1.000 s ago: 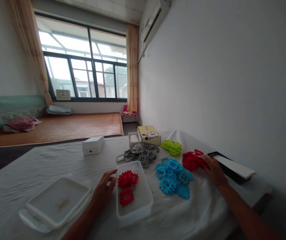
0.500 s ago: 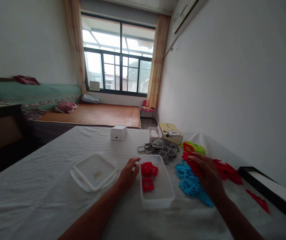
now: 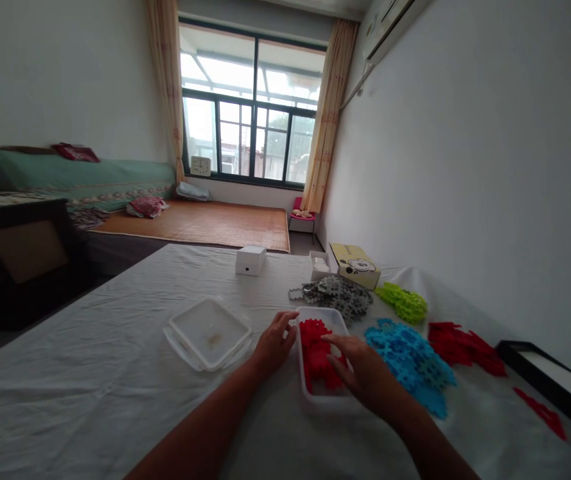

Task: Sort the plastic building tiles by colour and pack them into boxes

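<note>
A clear plastic box (image 3: 310,393) stands before me with red interlocking plastic pieces (image 3: 315,353) inside. My left hand (image 3: 276,343) rests at the box's left rim, its fingers loosely bent and apart, not wrapped round it. Over the box's right side reaches my right hand (image 3: 360,367), thumb and forefinger spread above the red pieces. No piece is visibly gripped, though its other fingers are partly hidden. Right of that hand lies a pile of blue pieces (image 3: 410,360). More red pieces (image 3: 465,347) are heaped beyond it.
The box's lid (image 3: 210,333) lies left on the white cloth. Grey pieces (image 3: 338,297) and yellow-green pieces (image 3: 402,301) are piled behind the box. A white box (image 3: 251,260), a yellow carton (image 3: 356,265) and a black-edged tray (image 3: 555,380) stand around.
My right hand has moved left from the blue pile to the plastic box, and the red pieces it carried now lie inside. My left hand stays by the rim. The view has shifted slightly.
</note>
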A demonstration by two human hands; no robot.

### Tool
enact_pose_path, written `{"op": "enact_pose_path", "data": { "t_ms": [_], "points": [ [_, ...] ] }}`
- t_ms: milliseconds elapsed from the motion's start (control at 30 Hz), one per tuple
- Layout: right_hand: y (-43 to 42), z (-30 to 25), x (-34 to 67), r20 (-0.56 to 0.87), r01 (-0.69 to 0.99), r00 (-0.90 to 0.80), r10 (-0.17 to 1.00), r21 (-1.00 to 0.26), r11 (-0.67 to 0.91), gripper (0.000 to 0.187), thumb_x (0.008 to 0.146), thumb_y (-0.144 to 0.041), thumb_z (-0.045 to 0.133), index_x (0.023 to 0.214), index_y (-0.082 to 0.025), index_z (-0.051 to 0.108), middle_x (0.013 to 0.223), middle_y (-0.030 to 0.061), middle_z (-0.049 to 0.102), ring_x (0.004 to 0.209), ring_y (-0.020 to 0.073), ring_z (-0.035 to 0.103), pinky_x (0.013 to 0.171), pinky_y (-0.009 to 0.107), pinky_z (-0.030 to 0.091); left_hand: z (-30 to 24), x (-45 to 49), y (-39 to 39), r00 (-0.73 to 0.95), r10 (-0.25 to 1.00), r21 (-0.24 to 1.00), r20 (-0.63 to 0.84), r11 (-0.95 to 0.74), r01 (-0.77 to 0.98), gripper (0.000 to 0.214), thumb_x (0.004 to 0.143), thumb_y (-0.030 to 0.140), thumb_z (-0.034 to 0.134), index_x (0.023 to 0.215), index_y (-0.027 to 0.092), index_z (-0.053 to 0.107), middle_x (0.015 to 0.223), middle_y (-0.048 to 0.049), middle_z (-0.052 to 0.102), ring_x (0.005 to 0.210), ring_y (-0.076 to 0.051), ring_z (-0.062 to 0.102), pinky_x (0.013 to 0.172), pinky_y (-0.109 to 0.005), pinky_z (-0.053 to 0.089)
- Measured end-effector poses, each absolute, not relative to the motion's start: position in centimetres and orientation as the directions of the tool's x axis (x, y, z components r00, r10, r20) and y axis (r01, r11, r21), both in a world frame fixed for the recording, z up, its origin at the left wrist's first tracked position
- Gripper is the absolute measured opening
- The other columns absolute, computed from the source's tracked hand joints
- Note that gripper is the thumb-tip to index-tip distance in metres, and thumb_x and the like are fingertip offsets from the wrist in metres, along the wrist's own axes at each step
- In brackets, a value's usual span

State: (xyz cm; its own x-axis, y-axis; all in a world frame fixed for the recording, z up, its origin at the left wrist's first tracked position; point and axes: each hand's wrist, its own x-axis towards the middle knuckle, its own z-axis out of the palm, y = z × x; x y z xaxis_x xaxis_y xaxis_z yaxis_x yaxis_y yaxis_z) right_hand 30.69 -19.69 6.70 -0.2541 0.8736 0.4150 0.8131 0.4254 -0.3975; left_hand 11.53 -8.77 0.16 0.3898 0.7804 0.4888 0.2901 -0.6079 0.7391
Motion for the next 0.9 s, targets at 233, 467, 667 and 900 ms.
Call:
{"op": "enact_pose_path", "data": {
  "t_ms": [233, 467, 667, 900],
  "points": [
    [-20.6, 8.0, 31.2, 0.482, 0.808, -0.295, 0.825, -0.335, 0.485, 0.024, 0.09, -0.026, 0.046, 0.105, -0.028, 0.065, 0.098, -0.0001, 0.071, 0.091, 0.0197, 0.064, 0.082, 0.034, 0.052, 0.5, 11.4, -8.5, 0.41, 0.777, 0.759, 0.477, -0.6, 0.253, 0.034, 0.089, 0.029, 0.04, 0.121, 0.022, 0.051, 0.116, -0.0081, 0.053, 0.085, -0.014, 0.058, 0.065, -0.024, 0.054],
    [-23.2, 4.8, 50.1, 0.665, 0.979, 0.197, 0.72, -0.176, -0.105, 0.035, 0.089, -0.032, 0.039, 0.113, -0.018, 0.06, 0.108, 0.0108, 0.067, 0.099, 0.0254, 0.061, 0.088, 0.043, 0.047, 0.3, 11.3, -7.9, 0.436, 0.785, 0.757, 0.441, -0.586, 0.289, 0.037, 0.09, 0.035, 0.038, 0.122, 0.021, 0.049, 0.119, -0.0092, 0.052, 0.09, -0.016, 0.061, 0.065, -0.026, 0.055],
    [-29.7, -2.9, 65.6, 0.51, 0.819, 0.497, 0.702, -0.007, -0.574, 0.035, 0.082, -0.034, 0.037, 0.095, -0.024, 0.068, 0.091, 0.0123, 0.07, 0.07, 0.0295, 0.064, 0.062, 0.045, 0.047, 0.7, 11.3, -8.0, 0.422, 0.794, 0.751, 0.438, -0.581, 0.314, 0.037, 0.089, 0.039, 0.039, 0.121, 0.023, 0.051, 0.12, -0.009, 0.054, 0.091, -0.018, 0.062, 0.066, -0.028, 0.056],
    [-25.9, -0.2, 66.7, 0.496, 0.908, 0.392, 0.775, -0.071, -0.413, 0.038, 0.082, -0.035, 0.039, 0.104, -0.019, 0.065, 0.095, 0.0113, 0.069, 0.087, 0.026, 0.063, 0.082, 0.04, 0.044, 0.6, 11.4, -7.8, 0.408, 0.815, 0.766, 0.413, -0.552, 0.328, 0.039, 0.088, 0.042, 0.041, 0.121, 0.023, 0.05, 0.119, -0.009, 0.056, 0.092, -0.019, 0.063, 0.068, -0.029, 0.056]
  ]
}}
